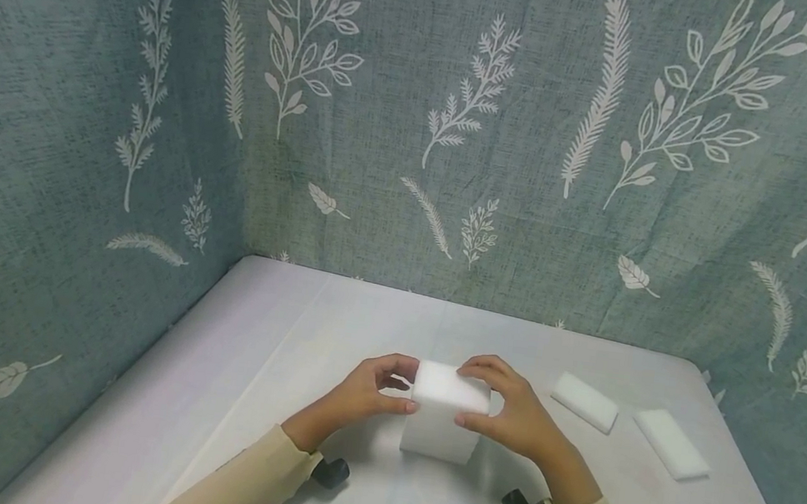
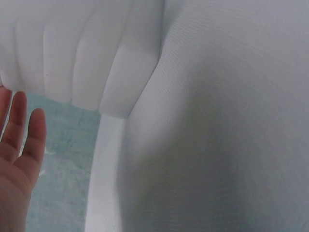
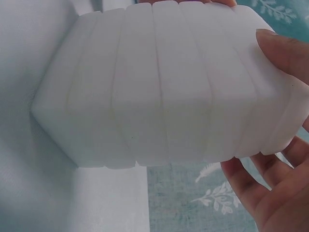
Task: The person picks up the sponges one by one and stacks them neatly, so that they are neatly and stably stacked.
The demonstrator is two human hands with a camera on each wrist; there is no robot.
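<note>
Together, the left hand [image 1: 366,389] and right hand [image 1: 521,416], thumbs and fingers curved, grip the top of a white stack [image 1: 438,418] upright on the bench [image 1: 302,340]; two loose blocks [image 1: 585,402] lie rightward.

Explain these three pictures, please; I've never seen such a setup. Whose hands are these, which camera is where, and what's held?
There is no robot here, just a person's bare left hand and right hand. The wide picture comes from a camera worn on the head, looking forward and down; the two close-ups come from cameras on each wrist. On the white table stands a stack of white blocks. The right hand grips its upper part with its fingers; the left hand touches its left side. To the right lie one loose block and a second loose block; a leaf-patterned cloth hangs behind. The left-wrist close-up mostly shows table.
</note>
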